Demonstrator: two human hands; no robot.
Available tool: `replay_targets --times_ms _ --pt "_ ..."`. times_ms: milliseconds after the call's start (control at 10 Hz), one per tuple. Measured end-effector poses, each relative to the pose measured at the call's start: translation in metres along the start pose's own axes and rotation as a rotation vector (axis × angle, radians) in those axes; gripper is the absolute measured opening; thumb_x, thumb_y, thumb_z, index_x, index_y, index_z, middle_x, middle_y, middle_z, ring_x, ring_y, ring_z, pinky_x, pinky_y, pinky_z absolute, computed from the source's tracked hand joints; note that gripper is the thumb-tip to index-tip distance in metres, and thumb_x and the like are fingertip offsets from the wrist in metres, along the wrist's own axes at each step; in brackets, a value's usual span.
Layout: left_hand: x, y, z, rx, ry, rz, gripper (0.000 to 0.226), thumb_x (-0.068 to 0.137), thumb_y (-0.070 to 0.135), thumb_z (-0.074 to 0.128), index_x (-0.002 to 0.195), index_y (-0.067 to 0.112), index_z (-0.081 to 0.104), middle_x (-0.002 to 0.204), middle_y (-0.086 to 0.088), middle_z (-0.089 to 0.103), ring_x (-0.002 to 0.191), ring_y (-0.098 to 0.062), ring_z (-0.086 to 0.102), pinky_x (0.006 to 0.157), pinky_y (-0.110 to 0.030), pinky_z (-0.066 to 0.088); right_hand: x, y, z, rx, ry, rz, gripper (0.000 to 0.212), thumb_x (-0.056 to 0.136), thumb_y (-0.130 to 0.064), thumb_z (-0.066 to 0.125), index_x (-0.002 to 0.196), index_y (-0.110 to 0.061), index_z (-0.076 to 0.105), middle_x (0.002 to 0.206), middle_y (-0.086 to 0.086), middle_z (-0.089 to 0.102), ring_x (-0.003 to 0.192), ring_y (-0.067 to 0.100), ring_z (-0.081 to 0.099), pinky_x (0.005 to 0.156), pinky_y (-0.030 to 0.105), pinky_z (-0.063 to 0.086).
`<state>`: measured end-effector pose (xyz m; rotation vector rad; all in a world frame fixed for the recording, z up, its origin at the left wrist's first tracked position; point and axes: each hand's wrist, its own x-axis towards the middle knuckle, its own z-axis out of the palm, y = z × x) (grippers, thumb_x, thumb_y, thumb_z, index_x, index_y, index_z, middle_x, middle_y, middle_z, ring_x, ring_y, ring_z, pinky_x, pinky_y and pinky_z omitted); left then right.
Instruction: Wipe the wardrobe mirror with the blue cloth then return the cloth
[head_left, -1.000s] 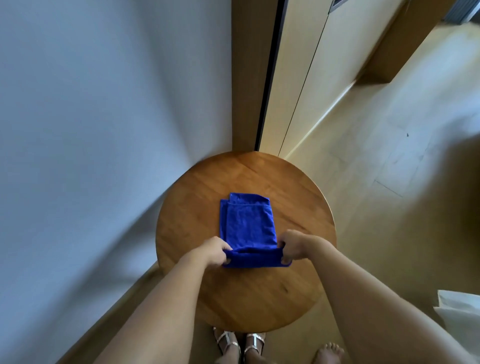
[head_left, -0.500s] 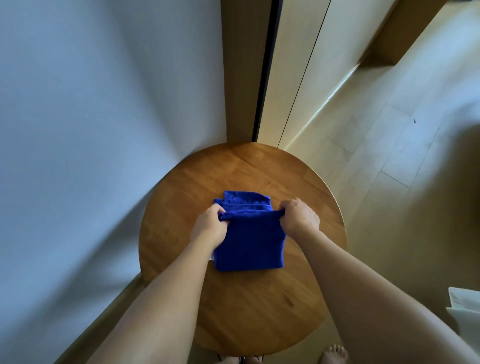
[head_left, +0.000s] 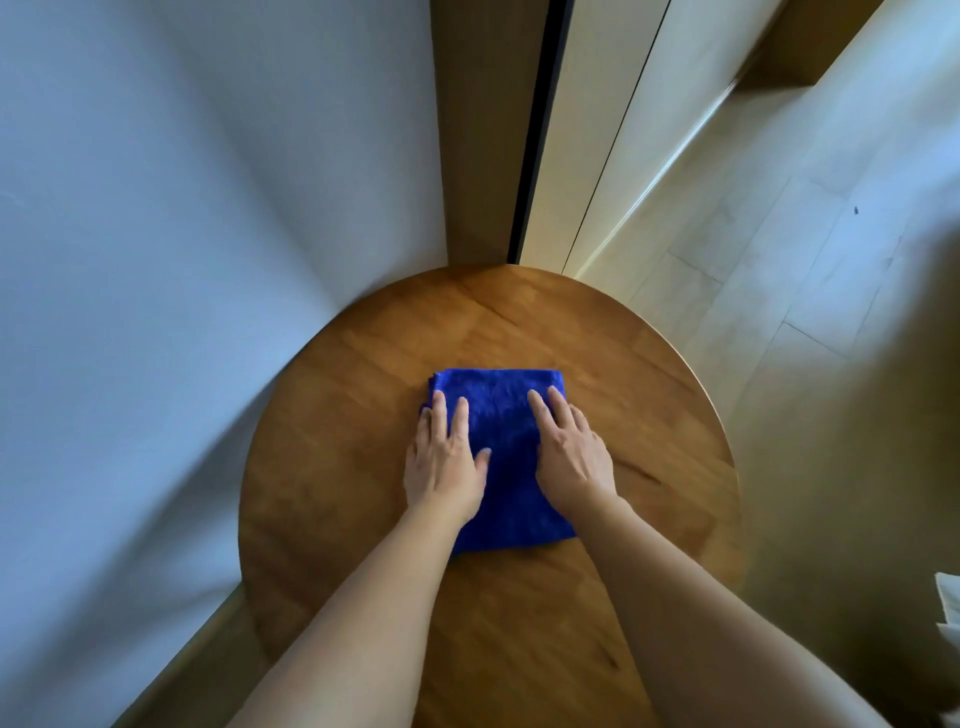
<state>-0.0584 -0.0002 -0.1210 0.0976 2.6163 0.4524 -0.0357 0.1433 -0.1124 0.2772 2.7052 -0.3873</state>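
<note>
Both the left hand (head_left: 444, 462) and right hand (head_left: 571, 457) press flat, fingers straight, on the folded blue cloth (head_left: 501, 415) mid-table (gripping nothing); lifting carelessly could spring the fold open.

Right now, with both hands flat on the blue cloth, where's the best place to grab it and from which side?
Probably the near edge of the cloth, coming from the person's side. The cloth lies folded flat on the table, the left hand and right hand cover its middle, and that edge is bare and closest, so a pinch there should catch the layers together.
</note>
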Motion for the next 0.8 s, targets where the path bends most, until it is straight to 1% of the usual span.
replay_targets --times_ms 100,200,300,400,500,600,700,800 --pt "-0.008 -0.007 0.022 0.031 -0.046 -0.045 0.070 0.098 0.044 0.035 0.150 0.025 -0.009 0.158 0.001 -0.019 0.147 -0.021 -0.005 0.118 -0.039 0.015 -0.007 0.003 0.018 -0.051 -0.036 -0.035 0.074 0.093 -0.008 0.035 0.152 -0.023 -0.007 0.160 -0.001 -0.010 0.147 0.025 -0.003 0.117 0.034 0.017" --pt "-0.010 -0.017 0.028 0.095 -0.005 -0.008 0.070 0.098 0.049 0.029 0.149 0.027 -0.014 0.157 0.002 -0.020 0.146 -0.020 -0.008 0.117 -0.041 0.010 -0.005 0.009 0.024 -0.054 -0.079 -0.033 0.072 0.094 -0.010 0.029 0.151 -0.023 -0.013 0.158 -0.003 -0.017 0.147 0.024 -0.007 0.119 0.035 0.011" --pt "-0.008 -0.025 0.031 0.194 -0.003 0.030 0.070 0.097 0.055 0.021 0.143 0.028 -0.025 0.156 0.002 -0.023 0.146 -0.021 -0.013 0.116 -0.046 0.003 -0.001 0.016 0.024 -0.085 -0.123 -0.053 0.070 0.095 -0.013 0.025 0.150 -0.025 -0.017 0.157 -0.004 -0.022 0.147 0.024 -0.008 0.120 0.039 0.007" --pt "-0.006 -0.024 0.031 0.228 -0.014 0.030 0.070 0.096 0.056 0.018 0.143 0.028 -0.026 0.156 0.001 -0.025 0.145 -0.022 -0.014 0.116 -0.047 0.001 0.000 0.011 0.019 -0.088 -0.160 -0.036 0.069 0.096 -0.013 0.025 0.150 -0.025 -0.016 0.157 -0.004 -0.022 0.147 0.025 -0.008 0.120 0.040 0.006" --pt "-0.007 -0.023 0.022 0.228 -0.016 0.022 0.069 0.097 0.055 0.021 0.148 0.028 -0.018 0.157 0.001 -0.019 0.146 -0.022 -0.010 0.117 -0.045 0.005 -0.001 0.006 0.011 -0.086 -0.169 -0.024 0.072 0.094 -0.011 0.029 0.151 -0.026 -0.012 0.158 -0.004 -0.017 0.147 0.026 -0.004 0.119 0.041 0.008" --pt "-0.014 -0.029 0.007 0.205 -0.015 -0.027 0.068 0.097 0.054 0.022 0.149 0.028 -0.013 0.159 0.000 -0.013 0.147 -0.021 -0.005 0.117 -0.042 0.009 -0.012 0.010 0.001 -0.115 -0.179 -0.016 0.073 0.092 -0.008 0.032 0.152 -0.025 -0.006 0.159 -0.006 -0.013 0.147 0.024 0.002 0.119 0.041 0.010" --pt "-0.027 -0.038 -0.013 0.145 -0.013 -0.101 0.068 0.097 0.054 0.023 0.151 0.026 -0.008 0.159 0.000 -0.008 0.147 -0.020 -0.001 0.117 -0.040 0.011 -0.031 0.011 -0.010 -0.109 -0.204 0.033 0.072 0.091 -0.008 0.032 0.153 -0.024 -0.003 0.160 -0.005 -0.010 0.147 0.023 0.006 0.119 0.040 0.010" --pt "-0.045 -0.045 -0.036 0.140 0.013 -0.126 0.068 0.097 0.053 0.025 0.151 0.024 -0.005 0.160 -0.001 -0.004 0.147 -0.020 0.001 0.117 -0.040 0.013 -0.048 0.007 -0.028 -0.088 -0.180 0.058 0.071 0.092 -0.010 0.034 0.153 -0.022 -0.001 0.160 -0.002 -0.007 0.146 0.023 0.010 0.118 0.041 0.012"
